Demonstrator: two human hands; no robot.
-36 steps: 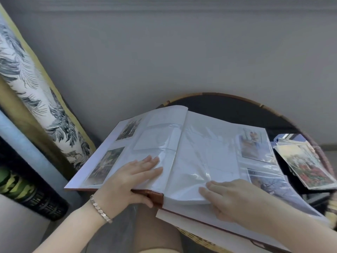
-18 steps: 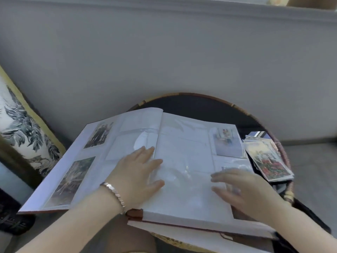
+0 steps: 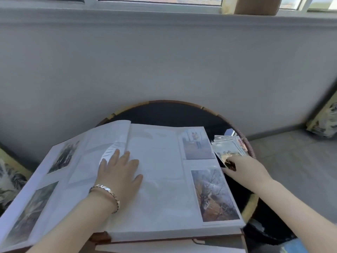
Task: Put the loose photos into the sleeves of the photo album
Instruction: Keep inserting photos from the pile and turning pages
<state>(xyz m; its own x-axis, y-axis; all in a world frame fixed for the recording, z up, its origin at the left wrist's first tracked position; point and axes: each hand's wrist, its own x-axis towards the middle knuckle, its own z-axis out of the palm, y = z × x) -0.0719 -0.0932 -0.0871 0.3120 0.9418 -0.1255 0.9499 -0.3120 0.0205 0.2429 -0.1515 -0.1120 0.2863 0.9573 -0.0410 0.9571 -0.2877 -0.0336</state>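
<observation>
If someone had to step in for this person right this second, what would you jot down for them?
Left hand: flat on the open album, near the spine.
Right hand: on the near corner of the top photo of the loose stack; grip unclear.
Done: two right-page photos and two left-page photos sit in sleeves.
Left: sleeve the stack; the right page's inner sleeves look empty.

open photo album [image 3: 156, 179] on table, loose photos [image 3: 228, 148] stacked beside

Bare forearms, no sleeves; metallic link bracelet [image 3: 107, 193] on left wrist.
</observation>
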